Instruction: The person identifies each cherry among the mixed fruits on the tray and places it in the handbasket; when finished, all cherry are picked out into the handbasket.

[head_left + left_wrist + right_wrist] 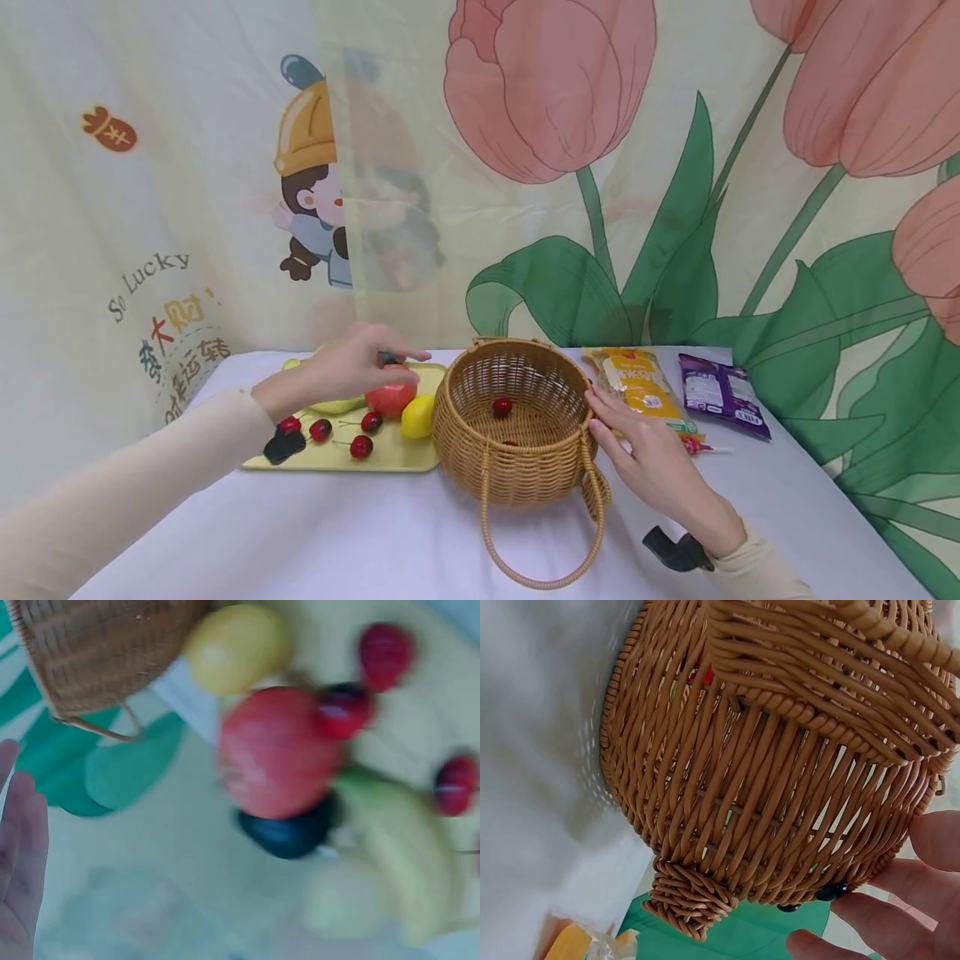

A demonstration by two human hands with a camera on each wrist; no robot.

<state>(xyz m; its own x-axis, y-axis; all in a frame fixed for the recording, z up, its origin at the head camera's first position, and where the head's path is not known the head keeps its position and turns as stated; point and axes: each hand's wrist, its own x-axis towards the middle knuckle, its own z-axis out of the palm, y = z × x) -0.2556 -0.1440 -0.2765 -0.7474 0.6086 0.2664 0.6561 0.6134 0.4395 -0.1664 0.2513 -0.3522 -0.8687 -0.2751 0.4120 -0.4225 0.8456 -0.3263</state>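
Note:
My left hand (363, 360) hovers above the yellow tray (405, 461), its fingers extended and nothing held. Below it lie a red pomegranate (392, 400), a lemon (418, 417), several cherries (362, 447) and a banana (409, 855). Beside the pomegranate is a dark green rounded item (289, 829). With its fingertips, my right hand (648, 454) touches the right rim of a wicker basket (517, 475); the fingers look fairly straight. Inside the basket sits a cherry (502, 407), and another red bit shows behind the front rim.
The basket's handle (543, 583) hangs down toward the front. Right of the basket lie a yellow food packet (645, 392), a purple packet (722, 396) and a red-wrapped lollipop (696, 446). A printed curtain (525, 250) closes off the white table's (337, 533) back.

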